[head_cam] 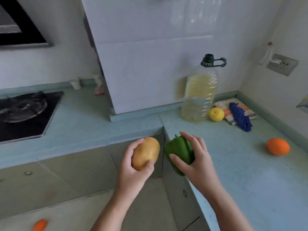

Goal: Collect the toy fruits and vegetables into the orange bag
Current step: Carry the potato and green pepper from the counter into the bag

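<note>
My left hand (133,172) grips a tan toy potato (146,152) in front of the counter corner. Beside it, my right hand (195,157) grips a green toy bell pepper (179,150), just off the counter's front edge. A toy orange (278,146) lies on the right counter. A yellow toy lemon (216,114) rests at the back, next to the oil bottle. An orange shape (40,225) shows at the bottom left edge, too cropped to identify. No orange bag is clearly in view.
A large oil bottle (199,94) with a green cap stands at the back of the light blue counter (241,164). A blue cloth (240,116) lies on a packet in the corner. A black gas stove (25,114) sits at left. A wall socket (282,64) is at right.
</note>
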Action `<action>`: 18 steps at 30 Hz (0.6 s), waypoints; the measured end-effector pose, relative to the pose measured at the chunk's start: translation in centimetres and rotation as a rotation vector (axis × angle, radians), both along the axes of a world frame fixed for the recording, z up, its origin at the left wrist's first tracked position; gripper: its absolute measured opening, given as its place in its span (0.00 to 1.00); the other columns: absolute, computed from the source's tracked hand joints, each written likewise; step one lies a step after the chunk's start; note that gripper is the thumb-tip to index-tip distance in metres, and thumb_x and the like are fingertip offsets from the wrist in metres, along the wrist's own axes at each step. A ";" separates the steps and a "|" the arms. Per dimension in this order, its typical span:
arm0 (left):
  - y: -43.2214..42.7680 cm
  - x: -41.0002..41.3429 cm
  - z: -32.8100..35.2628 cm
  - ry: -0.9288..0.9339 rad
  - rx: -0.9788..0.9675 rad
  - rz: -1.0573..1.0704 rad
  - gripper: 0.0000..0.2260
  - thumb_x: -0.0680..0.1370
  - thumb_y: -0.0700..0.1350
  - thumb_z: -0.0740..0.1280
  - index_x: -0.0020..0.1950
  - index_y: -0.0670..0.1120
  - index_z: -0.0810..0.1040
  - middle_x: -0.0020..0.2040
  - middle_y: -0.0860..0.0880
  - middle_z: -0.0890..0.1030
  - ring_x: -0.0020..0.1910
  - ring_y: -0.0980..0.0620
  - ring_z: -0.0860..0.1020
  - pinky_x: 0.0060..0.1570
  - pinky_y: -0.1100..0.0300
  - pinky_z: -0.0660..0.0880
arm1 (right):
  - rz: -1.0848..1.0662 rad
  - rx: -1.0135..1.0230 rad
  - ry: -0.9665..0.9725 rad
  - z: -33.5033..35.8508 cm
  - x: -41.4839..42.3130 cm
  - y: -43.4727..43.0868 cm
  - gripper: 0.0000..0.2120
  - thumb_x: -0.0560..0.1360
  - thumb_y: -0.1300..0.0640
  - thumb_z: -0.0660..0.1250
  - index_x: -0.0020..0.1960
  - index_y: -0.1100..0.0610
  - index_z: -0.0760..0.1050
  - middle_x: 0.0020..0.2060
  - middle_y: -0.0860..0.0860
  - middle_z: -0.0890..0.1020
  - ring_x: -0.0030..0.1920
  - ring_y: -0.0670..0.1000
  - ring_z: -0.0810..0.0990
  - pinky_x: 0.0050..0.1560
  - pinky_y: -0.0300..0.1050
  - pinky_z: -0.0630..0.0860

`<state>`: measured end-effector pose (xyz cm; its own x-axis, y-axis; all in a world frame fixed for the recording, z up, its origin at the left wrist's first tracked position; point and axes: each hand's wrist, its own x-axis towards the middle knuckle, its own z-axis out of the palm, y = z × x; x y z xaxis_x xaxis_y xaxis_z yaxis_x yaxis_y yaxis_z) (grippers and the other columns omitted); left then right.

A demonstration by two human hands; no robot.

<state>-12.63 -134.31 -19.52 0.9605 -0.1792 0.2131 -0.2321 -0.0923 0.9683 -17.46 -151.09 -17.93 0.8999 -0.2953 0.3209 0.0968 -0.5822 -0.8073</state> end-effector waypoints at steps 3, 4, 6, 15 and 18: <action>6.1 -1.8 -0.2 0.002 -0.003 0.117 0.24 0.59 0.55 0.67 0.55 0.62 0.73 0.58 0.60 0.75 0.54 0.66 0.73 0.47 0.77 0.67 | 0.105 -0.014 0.003 0.1 0.0 5.3 0.28 0.67 0.51 0.73 0.63 0.40 0.65 0.57 0.44 0.69 0.58 0.32 0.65 0.52 0.19 0.60; 8.2 -2.5 -0.4 0.005 -0.002 0.153 0.24 0.59 0.55 0.67 0.55 0.62 0.73 0.58 0.60 0.75 0.54 0.66 0.74 0.47 0.77 0.67 | 0.134 -0.018 0.006 0.1 -0.2 7.2 0.28 0.66 0.49 0.72 0.63 0.40 0.65 0.57 0.43 0.69 0.58 0.31 0.65 0.52 0.19 0.60; 12.4 -4.4 -0.7 0.021 -0.003 0.219 0.23 0.59 0.55 0.67 0.55 0.63 0.74 0.58 0.61 0.76 0.54 0.64 0.74 0.47 0.76 0.68 | 0.187 -0.012 0.007 -0.1 -1.1 11.3 0.28 0.66 0.49 0.72 0.62 0.39 0.64 0.57 0.40 0.68 0.57 0.30 0.64 0.51 0.19 0.60; 30.6 -15.3 -2.3 0.079 0.021 0.560 0.23 0.59 0.57 0.67 0.55 0.63 0.72 0.57 0.60 0.76 0.55 0.61 0.74 0.51 0.69 0.69 | 0.467 -0.019 0.082 -1.7 -7.6 29.9 0.29 0.67 0.53 0.73 0.61 0.37 0.64 0.57 0.39 0.68 0.57 0.34 0.66 0.51 0.20 0.62; 35.4 -18.7 -2.4 0.096 0.010 0.687 0.22 0.62 0.52 0.69 0.54 0.64 0.72 0.56 0.60 0.76 0.53 0.63 0.74 0.48 0.73 0.69 | 0.575 -0.052 0.080 -1.6 -9.1 35.5 0.29 0.67 0.54 0.73 0.60 0.36 0.63 0.56 0.38 0.67 0.56 0.33 0.66 0.49 0.19 0.62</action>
<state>-31.31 -98.88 -21.89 0.8715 0.4747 0.1233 -0.0313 -0.1972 0.9799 -26.56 -115.62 -19.49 0.9333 0.2618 0.2459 0.3484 -0.4931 -0.7972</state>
